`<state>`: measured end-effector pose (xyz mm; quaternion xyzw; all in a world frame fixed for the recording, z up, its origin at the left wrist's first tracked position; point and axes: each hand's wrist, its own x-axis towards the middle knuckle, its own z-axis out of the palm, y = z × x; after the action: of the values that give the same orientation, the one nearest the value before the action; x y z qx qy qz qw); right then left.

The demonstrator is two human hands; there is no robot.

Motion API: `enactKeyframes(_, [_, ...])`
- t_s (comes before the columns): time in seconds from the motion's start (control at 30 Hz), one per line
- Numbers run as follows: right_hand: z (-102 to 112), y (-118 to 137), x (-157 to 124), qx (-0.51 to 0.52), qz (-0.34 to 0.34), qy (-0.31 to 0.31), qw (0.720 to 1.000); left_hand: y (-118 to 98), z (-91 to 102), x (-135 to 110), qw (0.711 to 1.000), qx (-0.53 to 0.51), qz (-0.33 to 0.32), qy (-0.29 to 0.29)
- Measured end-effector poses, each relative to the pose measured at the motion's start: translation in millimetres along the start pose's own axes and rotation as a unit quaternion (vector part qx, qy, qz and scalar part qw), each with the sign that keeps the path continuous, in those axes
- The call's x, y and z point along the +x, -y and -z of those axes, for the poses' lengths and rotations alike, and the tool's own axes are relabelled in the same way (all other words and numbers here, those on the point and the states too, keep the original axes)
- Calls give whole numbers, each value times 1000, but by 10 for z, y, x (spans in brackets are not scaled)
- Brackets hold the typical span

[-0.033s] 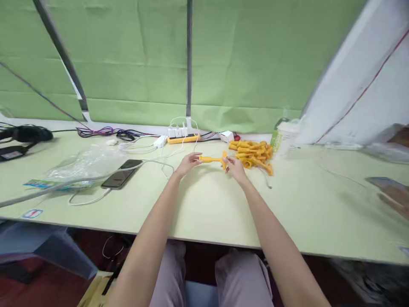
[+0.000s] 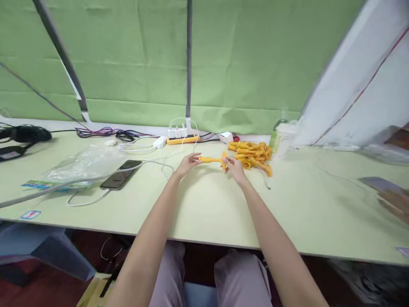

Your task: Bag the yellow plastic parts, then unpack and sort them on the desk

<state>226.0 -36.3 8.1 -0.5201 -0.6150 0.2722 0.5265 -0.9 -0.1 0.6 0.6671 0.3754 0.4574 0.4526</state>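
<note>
Between my two hands, just above the table (image 2: 207,213), a yellow plastic piece (image 2: 209,160) lies level, with a slim ribbed shaft and a wide crosswise end on the right. My left hand (image 2: 189,164) pinches the shaft's left tip between thumb and fingers. The fingers of my right hand (image 2: 234,167) are closed on the wide end. To the right of that hand lies a heap of similar yellow plastic pieces (image 2: 252,153).
A phone (image 2: 121,175) on a white cable and a clear plastic bag (image 2: 87,162) lie to the left. Behind stand a yellow-and-white power strip (image 2: 183,139) and a white box (image 2: 226,137). A lidded cup (image 2: 285,138) is beyond the heap. Another person's blurred hand (image 2: 396,200) holds a phone at far right.
</note>
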Motion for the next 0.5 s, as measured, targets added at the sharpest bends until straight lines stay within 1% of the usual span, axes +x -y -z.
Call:
enactKeyframes(0.07, [56, 47, 16, -15, 5, -43, 999, -8, 20, -4, 1000, -7, 0, -16])
enactKeyframes(0.1, [109, 77, 38, -34, 8, -76, 996, -9, 33, -7, 1000, -5, 0, -25])
enactKeyframes(0.17, [272, 149, 118, -99, 12, -169, 981, -4, 59, -11, 999, 8, 0, -49])
enactKeyframes(0.23, [498, 228, 247, -183, 22, -271, 945, 11, 84, -10, 998, 27, -1, -64])
enactKeyframes(0.3, [746, 287, 411, -266, 51, -341, 901, 30, 103, -4, 996, 45, -3, -73])
enactKeyframes(0.33, [864, 298, 497, -304, 71, -353, 882, 38, 111, -1, 996, 53, -5, -75])
enactKeyframes(0.4, [1064, 269, 658, -378, 104, -337, 856, 48, 123, 4, 995, 65, -10, -81])
enactKeyframes(0.5, [1237, 102, 818, -468, 104, -242, 844, 49, 142, -4, 992, 80, -19, -93])
